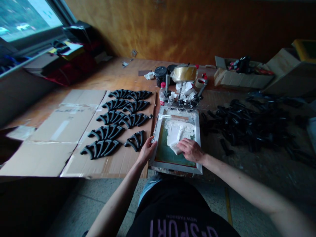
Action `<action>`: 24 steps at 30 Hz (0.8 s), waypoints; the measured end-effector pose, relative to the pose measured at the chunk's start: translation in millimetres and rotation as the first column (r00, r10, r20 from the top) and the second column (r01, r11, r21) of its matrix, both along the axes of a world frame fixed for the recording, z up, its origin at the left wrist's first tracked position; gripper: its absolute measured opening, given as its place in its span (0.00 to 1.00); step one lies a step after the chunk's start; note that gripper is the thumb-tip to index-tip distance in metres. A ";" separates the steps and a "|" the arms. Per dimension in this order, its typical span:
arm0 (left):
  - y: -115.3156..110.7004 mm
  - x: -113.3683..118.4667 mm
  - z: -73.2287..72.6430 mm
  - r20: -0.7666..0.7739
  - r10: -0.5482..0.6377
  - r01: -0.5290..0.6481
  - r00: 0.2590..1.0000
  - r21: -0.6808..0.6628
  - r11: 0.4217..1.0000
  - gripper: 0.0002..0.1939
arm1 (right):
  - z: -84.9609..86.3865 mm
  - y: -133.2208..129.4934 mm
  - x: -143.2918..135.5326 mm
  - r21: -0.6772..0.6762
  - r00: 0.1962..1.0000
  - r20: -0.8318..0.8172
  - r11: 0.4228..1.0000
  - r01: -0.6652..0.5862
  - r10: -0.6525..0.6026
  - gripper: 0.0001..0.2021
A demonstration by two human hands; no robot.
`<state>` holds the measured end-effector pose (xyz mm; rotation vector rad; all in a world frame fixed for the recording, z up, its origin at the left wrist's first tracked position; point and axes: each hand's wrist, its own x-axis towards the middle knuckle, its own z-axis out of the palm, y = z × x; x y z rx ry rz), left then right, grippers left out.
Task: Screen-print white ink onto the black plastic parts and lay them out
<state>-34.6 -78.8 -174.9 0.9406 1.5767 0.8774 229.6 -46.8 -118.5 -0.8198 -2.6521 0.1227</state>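
A screen-printing frame (199,144) with a metal border and green mesh lies in front of me. Thick white ink (189,127) is smeared over the upper middle of its mesh. My right hand (190,149) is closed around a small white-coated squeegee (175,148), tilted against the mesh at the lower edge of the ink. At the frame's left edge, my left hand (147,149) grips the border between thumb and fingers. Just left of that hand, a few black curved handle-like parts (135,141) lie on cardboard. What lies under the screen is hidden.
Rows of black curved parts (106,131) cover the cardboard sheet (91,168) on the left. A loose heap of black parts (251,125) lies right. Behind the frame stand a red-capped bottle (162,93), a black tub (161,75), a tape roll (185,73) and crumpled paper (187,92).
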 end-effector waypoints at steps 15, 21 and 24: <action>56.8 19.7 169.2 0.341 0.018 -0.176 0.940 0.440 0.881 0.28 | 35.6 109.7 92.4 -0.384 0.544 -0.185 0.569 0.727 -0.819 0.12; 72.3 43.0 170.5 0.439 0.081 -0.268 0.895 0.382 0.885 0.30 | -41.3 34.9 29.9 -0.345 0.824 0.092 0.759 0.553 -0.559 0.11; 34.4 65.7 129.8 0.431 0.012 -0.036 0.902 0.048 0.998 0.33 | -38.8 8.6 -5.1 -0.341 0.774 0.193 0.698 0.630 -0.603 0.06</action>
